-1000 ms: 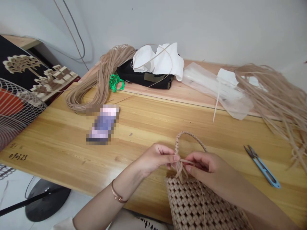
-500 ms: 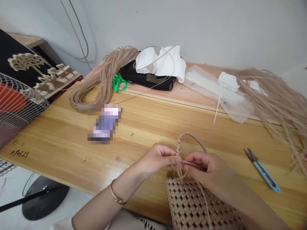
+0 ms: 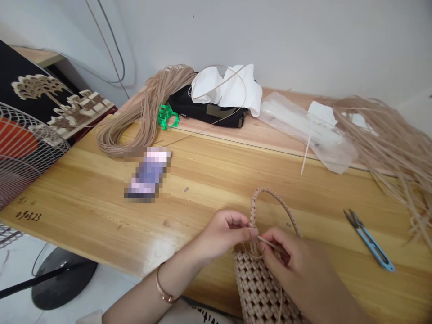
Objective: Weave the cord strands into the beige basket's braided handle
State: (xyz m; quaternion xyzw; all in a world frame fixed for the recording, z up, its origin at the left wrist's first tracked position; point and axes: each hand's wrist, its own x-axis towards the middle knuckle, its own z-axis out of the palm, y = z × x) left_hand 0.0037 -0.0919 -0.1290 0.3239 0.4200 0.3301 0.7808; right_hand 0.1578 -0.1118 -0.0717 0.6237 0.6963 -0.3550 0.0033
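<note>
We've got our left hand (image 3: 222, 236) pinching the handle (image 3: 266, 189) while our right hand (image 3: 297, 265) pinches the strand (image 3: 268, 243) tight against the woven bag (image 3: 258, 288) (snug is best here).

Blue-handled thread snips (image 3: 370, 246) lie at three o'clock on the wooden table (image 3: 202, 180) (a pixelated object (image 3: 147, 174) sits at ten o'clock), with coiled tan cane (image 3: 114, 145) and a black pouch (image 3: 202, 112) beyond.

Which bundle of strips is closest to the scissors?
The loose heap of strips at the table's right end, spreading down just above the scissors; the other bundle, a looped coil, lies far left.
</note>
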